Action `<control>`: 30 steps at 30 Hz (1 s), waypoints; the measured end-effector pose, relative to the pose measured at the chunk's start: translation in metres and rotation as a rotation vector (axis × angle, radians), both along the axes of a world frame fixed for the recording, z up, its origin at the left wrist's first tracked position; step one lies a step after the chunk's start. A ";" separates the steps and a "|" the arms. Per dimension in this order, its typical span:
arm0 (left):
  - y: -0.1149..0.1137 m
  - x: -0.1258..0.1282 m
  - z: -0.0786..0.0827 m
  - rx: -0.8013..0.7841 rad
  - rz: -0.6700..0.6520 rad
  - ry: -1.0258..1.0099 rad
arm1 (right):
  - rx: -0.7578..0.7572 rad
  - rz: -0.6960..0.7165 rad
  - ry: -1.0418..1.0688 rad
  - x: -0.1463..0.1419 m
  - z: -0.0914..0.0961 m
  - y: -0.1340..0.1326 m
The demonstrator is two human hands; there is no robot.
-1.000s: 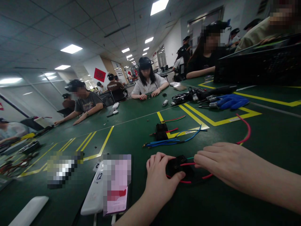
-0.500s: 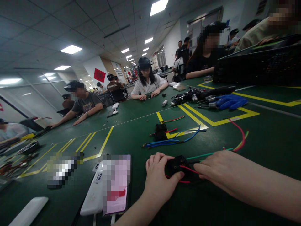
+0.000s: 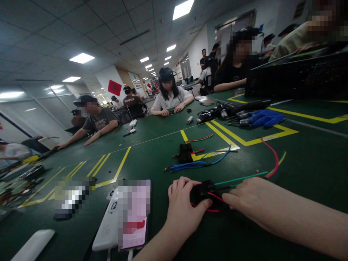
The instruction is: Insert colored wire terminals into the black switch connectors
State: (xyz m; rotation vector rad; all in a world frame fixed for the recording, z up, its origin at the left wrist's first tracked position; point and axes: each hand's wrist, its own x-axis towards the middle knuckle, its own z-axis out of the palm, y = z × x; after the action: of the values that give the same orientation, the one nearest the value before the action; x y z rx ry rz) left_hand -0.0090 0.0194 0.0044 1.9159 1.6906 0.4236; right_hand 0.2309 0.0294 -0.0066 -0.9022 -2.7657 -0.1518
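My left hand (image 3: 182,201) is closed around a small black plastic socket (image 3: 208,186) with slots in its face, holding it at the table. Thumb and fingers of my right hand (image 3: 244,195) pinch a red wire (image 3: 215,196) close to where it meets the socket. A green wire (image 3: 239,178) runs from the socket's far side past my right hand. Under my left thumb another red wire end sticks out. Just beyond my hands lie more black sockets (image 3: 185,157) and a bundle of blue wires (image 3: 187,165).
A phone (image 3: 138,232) and a white power bank (image 3: 104,224) lie left of my hand. Blue gloves (image 3: 265,118) and tools (image 3: 224,110) lie farther back right, near a large black case (image 3: 296,76). Yellow tape marks the green table (image 3: 152,156). Co-workers sit across it.
My right hand has shifted slightly left, its fingertips nearer the socket along the red wire. The left hand and the socket have hardly moved.
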 end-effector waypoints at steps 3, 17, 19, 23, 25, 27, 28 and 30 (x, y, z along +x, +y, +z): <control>0.001 -0.001 0.001 -0.004 -0.005 0.004 | 0.051 0.000 0.041 0.002 0.004 0.001; 0.001 -0.001 -0.002 0.009 -0.002 0.002 | 0.110 0.005 0.085 0.004 0.005 -0.008; 0.001 -0.001 -0.002 0.013 -0.003 0.002 | 0.073 -0.006 0.038 0.003 0.000 -0.007; 0.001 -0.001 -0.002 0.006 0.000 0.003 | -0.005 -0.024 0.003 0.003 -0.003 -0.002; 0.002 -0.001 -0.002 0.003 0.004 0.006 | -0.005 -0.031 0.018 0.005 0.000 0.000; 0.002 -0.001 -0.001 0.003 0.003 0.009 | 0.006 -0.031 0.047 0.006 0.005 0.000; 0.002 -0.001 -0.001 0.003 0.002 0.010 | 0.011 -0.032 0.061 0.007 0.008 -0.001; 0.002 0.000 0.000 -0.001 0.000 0.012 | 0.016 -0.027 0.082 0.009 0.013 -0.002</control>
State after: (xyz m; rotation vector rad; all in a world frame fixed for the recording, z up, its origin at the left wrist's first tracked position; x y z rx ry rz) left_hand -0.0089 0.0216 0.0046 1.9219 1.6982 0.4116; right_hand 0.2398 0.0270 0.0062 -0.9203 -2.6741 -0.1382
